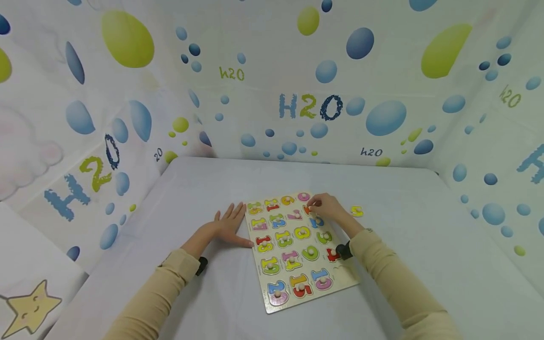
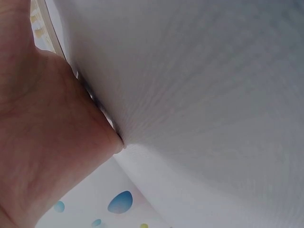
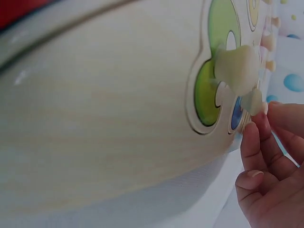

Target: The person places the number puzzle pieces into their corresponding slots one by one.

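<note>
A wooden number puzzle board (image 1: 272, 306) lies on the table, filled with coloured number pieces that have peg knobs. My left hand (image 1: 227, 230) rests flat with fingers spread, thumb and fingertips at the board's left edge; the left wrist view shows its palm side (image 2: 52, 114) on the white cloth. My right hand (image 1: 328, 208) is at the board's upper right, pinching the knob of the orange number 1 piece (image 1: 308, 210), partly hidden by the fingers. In the right wrist view, the right hand (image 3: 275, 166) is beyond the green number piece (image 3: 207, 104).
A loose yellow number piece (image 1: 357, 211) lies on the white tablecloth (image 1: 403, 212) right of the board. An unfilled recess (image 1: 345, 271) shows at the board's lower right. Patterned white curtains (image 1: 272, 61) stand behind and at both sides.
</note>
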{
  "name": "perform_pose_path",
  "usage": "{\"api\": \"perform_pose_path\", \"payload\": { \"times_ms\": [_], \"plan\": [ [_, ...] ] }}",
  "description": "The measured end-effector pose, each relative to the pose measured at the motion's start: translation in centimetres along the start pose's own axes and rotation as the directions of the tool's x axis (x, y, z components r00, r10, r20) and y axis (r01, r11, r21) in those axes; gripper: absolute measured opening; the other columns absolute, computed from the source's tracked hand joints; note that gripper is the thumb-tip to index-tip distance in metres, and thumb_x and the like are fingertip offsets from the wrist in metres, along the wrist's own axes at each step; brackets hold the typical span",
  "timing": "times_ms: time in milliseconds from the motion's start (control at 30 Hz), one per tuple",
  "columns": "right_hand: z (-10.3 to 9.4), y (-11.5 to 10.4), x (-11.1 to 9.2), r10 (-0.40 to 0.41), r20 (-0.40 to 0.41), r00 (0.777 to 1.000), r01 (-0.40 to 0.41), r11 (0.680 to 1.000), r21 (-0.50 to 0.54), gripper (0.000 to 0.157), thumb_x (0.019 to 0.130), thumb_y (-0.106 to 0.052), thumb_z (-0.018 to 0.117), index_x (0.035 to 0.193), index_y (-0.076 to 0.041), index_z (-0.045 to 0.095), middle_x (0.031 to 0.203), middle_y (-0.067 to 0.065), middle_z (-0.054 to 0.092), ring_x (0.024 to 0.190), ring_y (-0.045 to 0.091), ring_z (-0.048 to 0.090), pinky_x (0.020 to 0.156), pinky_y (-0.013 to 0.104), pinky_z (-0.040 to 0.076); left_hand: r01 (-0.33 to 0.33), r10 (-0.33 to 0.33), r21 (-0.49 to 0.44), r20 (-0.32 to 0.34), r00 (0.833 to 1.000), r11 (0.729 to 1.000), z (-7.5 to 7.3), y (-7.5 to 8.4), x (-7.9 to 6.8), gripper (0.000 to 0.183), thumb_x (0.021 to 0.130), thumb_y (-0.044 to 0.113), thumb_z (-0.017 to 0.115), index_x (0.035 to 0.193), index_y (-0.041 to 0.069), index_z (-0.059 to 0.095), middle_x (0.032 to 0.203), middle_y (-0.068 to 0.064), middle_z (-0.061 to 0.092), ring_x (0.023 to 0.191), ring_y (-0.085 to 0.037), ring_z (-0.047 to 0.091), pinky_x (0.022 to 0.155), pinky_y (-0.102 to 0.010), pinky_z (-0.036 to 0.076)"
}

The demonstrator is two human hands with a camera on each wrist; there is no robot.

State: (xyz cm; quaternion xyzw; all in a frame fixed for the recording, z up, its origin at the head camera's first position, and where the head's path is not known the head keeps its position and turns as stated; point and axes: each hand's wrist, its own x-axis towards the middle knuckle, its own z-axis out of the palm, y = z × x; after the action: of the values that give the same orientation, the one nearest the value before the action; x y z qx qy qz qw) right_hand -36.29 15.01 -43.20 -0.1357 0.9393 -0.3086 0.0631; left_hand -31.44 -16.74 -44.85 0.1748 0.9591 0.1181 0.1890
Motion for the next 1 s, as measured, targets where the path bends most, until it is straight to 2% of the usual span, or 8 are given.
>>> {"api": "perform_pose_path", "payload": {
  "times_ms": [133,333,567,667,767,900,1000],
  "plan": [
    [0.1,0.1,0.0,-0.001,-0.001,1.0,0.001,1.0,-0.002,0.018,0.092,-0.014,0.06,0.103,-0.002,0.067,0.095,0.01,0.062,0.087,0.024,0.055,0.079,0.039,0.045,-0.007,0.007,-0.006,-0.007,1.0,1.0,0.0,0.0,-0.1,0.121,0.071,0.066,0.066,0.148,-0.001,0.001,0.154,-0.019,-0.003,0.137,-0.037,-0.01,0.101,-0.064,-0.003],
    [0.0,0.1,-0.1,0.002,0.022,1.0,-0.002,1.0,0.008,0.022,0.093,-0.012,0.057,0.109,0.002,0.065,0.096,0.01,0.062,0.085,0.024,0.054,0.078,0.038,0.045,-0.011,0.011,-0.002,-0.002,1.0,1.0,0.1,0.0,-0.1,0.122,0.071,0.067,0.066,0.149,0.0,0.0,0.154,-0.018,-0.005,0.137,-0.037,-0.011,0.101,-0.064,-0.004],
    [-1.3,1.0,-0.5,-0.026,0.065,0.998,0.02,0.996,0.088,0.035,0.094,-0.015,0.056,0.125,0.001,0.055,0.104,0.017,0.062,0.09,0.027,0.06,0.076,0.039,0.048,-0.005,0.005,0.011,-0.007,1.0,1.0,0.1,0.0,-0.1,0.122,0.07,0.068,0.065,0.149,0.0,0.0,0.154,-0.017,-0.005,0.138,-0.036,-0.011,0.101,-0.063,-0.003],
    [-2.7,1.8,-1.1,-0.013,0.023,1.0,0.011,0.994,0.11,0.034,0.094,-0.013,0.054,0.125,0.003,0.054,0.108,0.02,0.06,0.092,0.03,0.059,0.076,0.04,0.048,-0.007,0.007,0.007,-0.005,1.0,1.0,0.1,0.1,0.0,0.122,0.07,0.068,0.065,0.149,0.0,0.0,0.154,-0.017,-0.004,0.138,-0.036,-0.01,0.101,-0.063,-0.003],
    [-4.3,3.0,-1.8,0.05,-0.063,0.997,-0.043,0.994,0.1,0.03,0.095,-0.009,0.05,0.121,0.004,0.056,0.11,0.022,0.059,0.093,0.032,0.057,0.077,0.042,0.046,-0.005,0.005,0.007,0.001,1.0,1.0,0.2,0.0,0.2,0.123,0.07,0.069,0.065,0.149,0.001,-0.001,0.154,-0.017,-0.006,0.137,-0.036,-0.012,0.101,-0.063,-0.004],
    [-5.9,5.2,-2.7,0.138,-0.165,0.977,-0.129,0.99,0.061,0.028,0.096,-0.006,0.043,0.117,0.006,0.057,0.114,0.026,0.055,0.098,0.036,0.052,0.081,0.046,0.043,-0.006,0.006,0.012,0.0,1.0,1.0,0.5,-0.4,0.5,0.125,0.069,0.072,0.063,0.149,0.003,-0.004,0.154,-0.015,-0.008,0.137,-0.034,-0.013,0.102,-0.062,-0.004],
    [-6.6,6.7,-3.4,0.184,-0.195,0.963,-0.18,0.983,0.035,0.028,0.095,-0.004,0.039,0.113,0.007,0.058,0.114,0.027,0.053,0.096,0.037,0.049,0.081,0.046,0.043,-0.012,0.012,0.008,-0.008,1.0,1.0,0.7,-0.7,0.6,0.126,0.068,0.073,0.062,0.149,0.003,-0.004,0.154,-0.014,-0.009,0.137,-0.034,-0.014,0.101,-0.062,-0.004]
  ]
}}
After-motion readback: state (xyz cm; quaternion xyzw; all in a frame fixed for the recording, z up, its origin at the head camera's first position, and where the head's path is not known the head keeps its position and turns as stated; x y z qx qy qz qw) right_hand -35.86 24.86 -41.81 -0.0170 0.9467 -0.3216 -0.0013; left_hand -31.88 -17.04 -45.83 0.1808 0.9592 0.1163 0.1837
